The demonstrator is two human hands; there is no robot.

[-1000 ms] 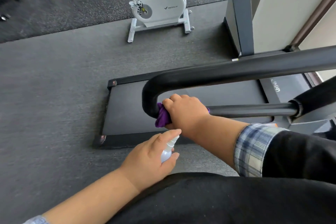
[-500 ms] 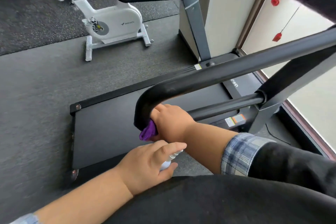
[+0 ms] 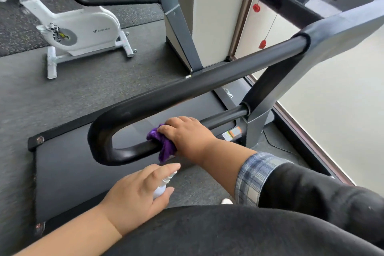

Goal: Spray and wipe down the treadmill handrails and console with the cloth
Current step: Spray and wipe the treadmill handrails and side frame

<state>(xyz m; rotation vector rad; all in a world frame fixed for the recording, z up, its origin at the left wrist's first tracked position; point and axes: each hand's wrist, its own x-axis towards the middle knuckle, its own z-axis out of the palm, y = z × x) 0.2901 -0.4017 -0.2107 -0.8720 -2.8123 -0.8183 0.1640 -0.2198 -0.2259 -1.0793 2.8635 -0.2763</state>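
Observation:
A black looped treadmill handrail (image 3: 187,89) runs from the lower left up to the grey console frame (image 3: 342,23) at the upper right. My right hand (image 3: 187,133) grips a purple cloth (image 3: 164,143) wrapped round the handrail's lower bar, just right of the bend. Below it, my left hand (image 3: 137,195) holds a small white spray bottle (image 3: 163,185), index finger lying along the nozzle, which points toward the cloth. Most of the bottle is hidden by the hand.
The treadmill belt (image 3: 68,164) lies under the rail. A white exercise bike (image 3: 83,31) stands at the back left on the grey floor. A second treadmill's upright (image 3: 178,18) rises behind. A red safety clip (image 3: 262,44) hangs by the window wall on the right.
My right hand slid the cloth from the handrail's bend along the lower bar toward the upright. The view tilted up toward the console. My left hand kept the bottle below.

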